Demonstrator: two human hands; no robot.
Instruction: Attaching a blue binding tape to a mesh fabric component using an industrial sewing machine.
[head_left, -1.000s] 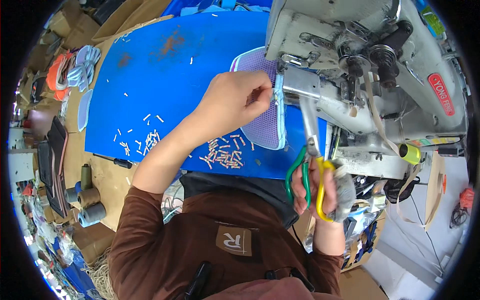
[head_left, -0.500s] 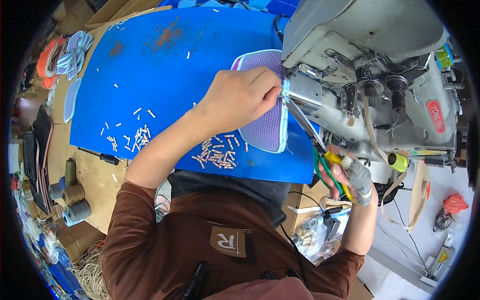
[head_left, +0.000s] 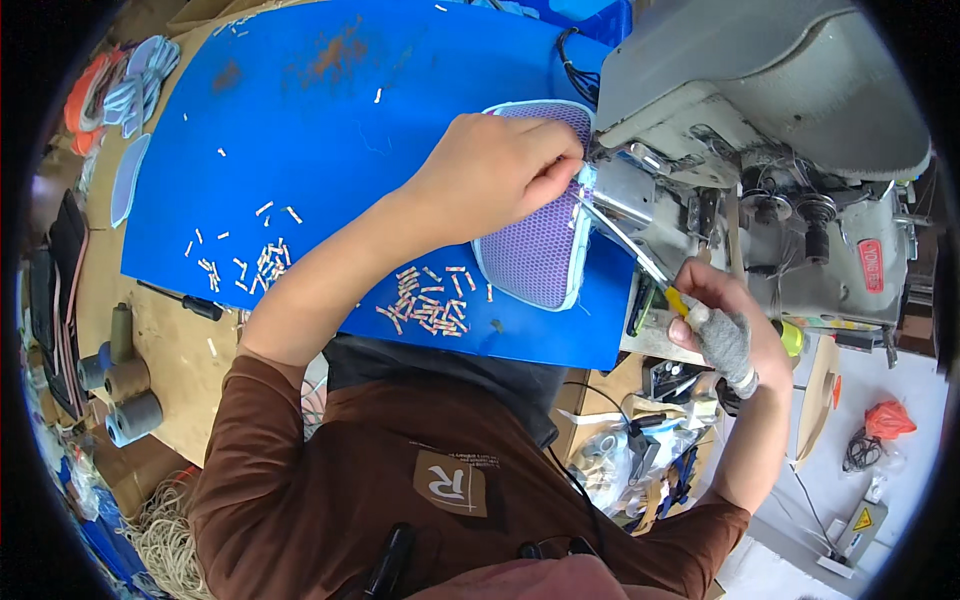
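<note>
My left hand [head_left: 515,170] is closed in a pinch on the upper right edge of a purple mesh fabric panel [head_left: 535,255] with light blue binding. The panel lies on the blue tabletop [head_left: 300,150] against the sewing machine. In my right hand [head_left: 722,325], a pair of scissors [head_left: 640,255] with yellow on its handle points up and left. Its long metal blades appear together, and their tip is at the bound edge just below my left fingers. Grey wrapping covers a finger of that hand. Most of the handle is hidden in my grip.
A grey industrial sewing machine [head_left: 740,100] stands close on the right. Small pale fabric strips [head_left: 430,305] lie in piles near the table's front edge. Thread spools [head_left: 135,415] and a screwdriver [head_left: 190,302] sit at left. A blue crate [head_left: 600,20] is behind.
My right hand has turned and moved slightly right and up; the green scissor handle that showed beside it is now mostly out of sight. My left hand keeps its pinch on the panel.
</note>
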